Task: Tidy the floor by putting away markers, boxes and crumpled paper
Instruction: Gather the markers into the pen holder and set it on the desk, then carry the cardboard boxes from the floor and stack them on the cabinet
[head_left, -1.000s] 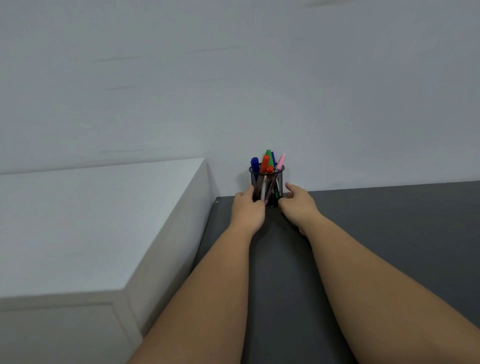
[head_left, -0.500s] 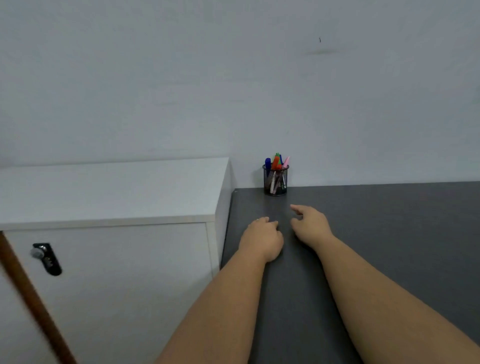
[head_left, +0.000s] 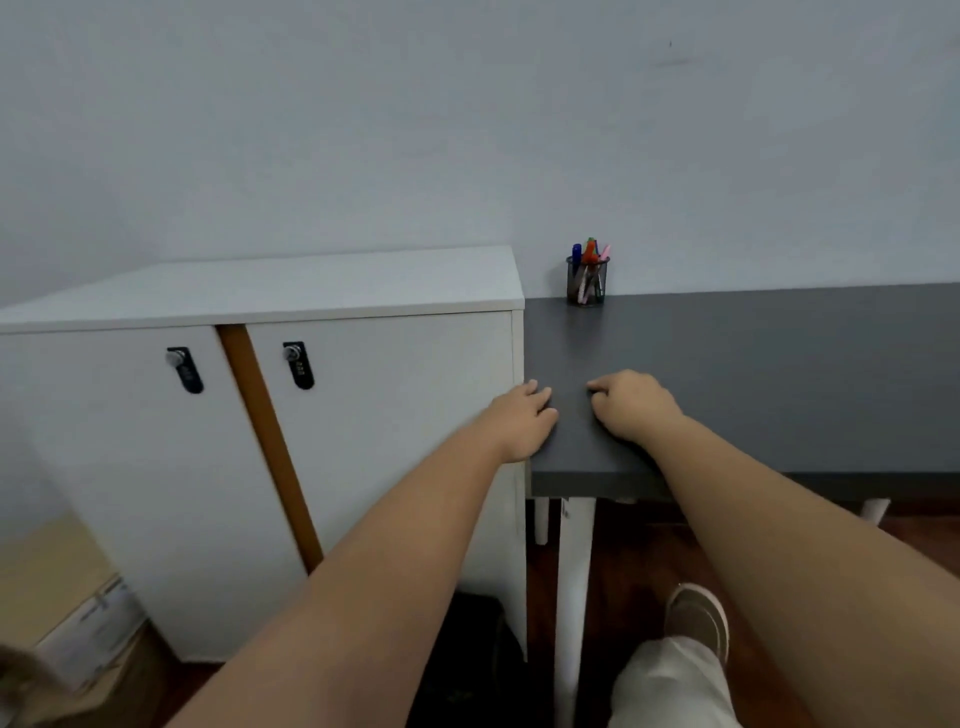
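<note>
The round black wire-mesh pen cup (head_left: 587, 281) stands upright at the back left corner of the dark grey desk (head_left: 779, 374), close against the pale wall, and the coloured markers (head_left: 589, 253) are in it: blue, red, green and pink caps poke out, so four or so, though they overlap too much for a sure count. That part of the tidying looks done to me.

Both hands are well short of the cup, near the desk's front edge, and neither holds anything. The left hand (head_left: 519, 418) hangs relaxed by the desk's left edge, fingers slightly bent; the right hand (head_left: 631, 405) has its fingers loosely curled over the desktop.

What seems left is down on the floor at lower left: one cardboard box (head_left: 78, 618) sits beside the white two-door cabinet (head_left: 260, 415) with its two black locks. I can see no crumpled paper from here. One light shoe (head_left: 698, 618) shows under the desk.
</note>
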